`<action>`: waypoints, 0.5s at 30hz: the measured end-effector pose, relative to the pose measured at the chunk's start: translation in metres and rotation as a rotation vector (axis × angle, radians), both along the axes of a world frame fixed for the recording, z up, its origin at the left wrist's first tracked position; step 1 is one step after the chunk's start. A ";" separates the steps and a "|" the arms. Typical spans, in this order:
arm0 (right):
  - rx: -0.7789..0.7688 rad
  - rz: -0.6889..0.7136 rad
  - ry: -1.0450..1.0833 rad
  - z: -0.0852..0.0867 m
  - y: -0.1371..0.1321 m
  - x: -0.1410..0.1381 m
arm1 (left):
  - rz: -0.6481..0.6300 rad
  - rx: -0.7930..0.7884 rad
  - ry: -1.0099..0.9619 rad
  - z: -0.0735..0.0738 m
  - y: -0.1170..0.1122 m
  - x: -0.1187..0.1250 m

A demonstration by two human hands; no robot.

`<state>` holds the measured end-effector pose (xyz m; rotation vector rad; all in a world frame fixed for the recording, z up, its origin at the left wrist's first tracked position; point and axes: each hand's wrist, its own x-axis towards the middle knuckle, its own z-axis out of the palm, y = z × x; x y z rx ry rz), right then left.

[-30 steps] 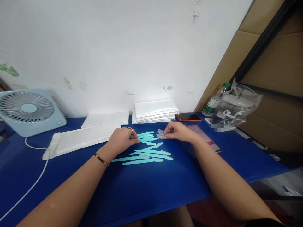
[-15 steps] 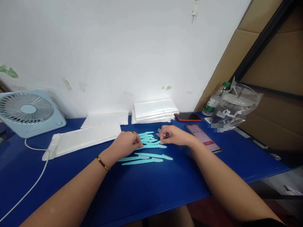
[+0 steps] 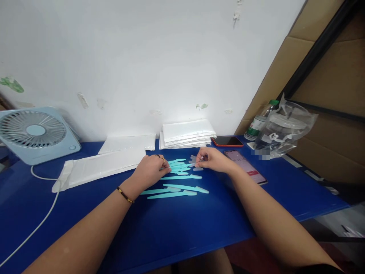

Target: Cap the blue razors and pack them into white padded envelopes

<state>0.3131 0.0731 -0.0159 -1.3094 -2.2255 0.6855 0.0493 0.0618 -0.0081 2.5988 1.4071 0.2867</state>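
Several turquoise eyebrow razors (image 3: 182, 177) lie on the blue table, some bunched in a small pile and a few spread nearer to me. My left hand (image 3: 154, 166) is at the left of the pile, thumb and finger closed on the handle end of an eyebrow razor. To the right of the razors, my right hand (image 3: 211, 160) pinches at a small heap of clear blade caps (image 3: 197, 169), its fingertips on one of them. The fingers partly cover both the caps and the razor handles.
White padded mailers (image 3: 188, 131) are stacked against the wall, with more mailers (image 3: 105, 167) to the left. A blue fan (image 3: 37, 131) and its cable stand at far left. Two phones, one lit (image 3: 245, 167), a water bottle (image 3: 258, 125) and a bagged cup (image 3: 282, 131) are at right.
My right hand has moved slightly up and right, from a razor's blade end to the clear caps. My left hand has shifted up a little, uncovering more of one razor's handle.
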 end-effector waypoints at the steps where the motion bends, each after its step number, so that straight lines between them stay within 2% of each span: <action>1: 0.014 -0.039 -0.011 0.000 0.001 0.003 | 0.030 0.019 0.004 0.000 0.001 -0.002; 4: 0.039 -0.066 -0.041 0.003 0.000 0.007 | 0.070 0.058 -0.018 0.001 0.001 -0.003; 10: -0.122 0.226 -0.140 0.009 -0.012 -0.001 | -0.101 -0.028 0.008 0.000 -0.008 0.005; 15: -0.133 0.268 -0.159 0.005 -0.012 -0.005 | -0.080 -0.071 0.027 -0.002 -0.007 0.007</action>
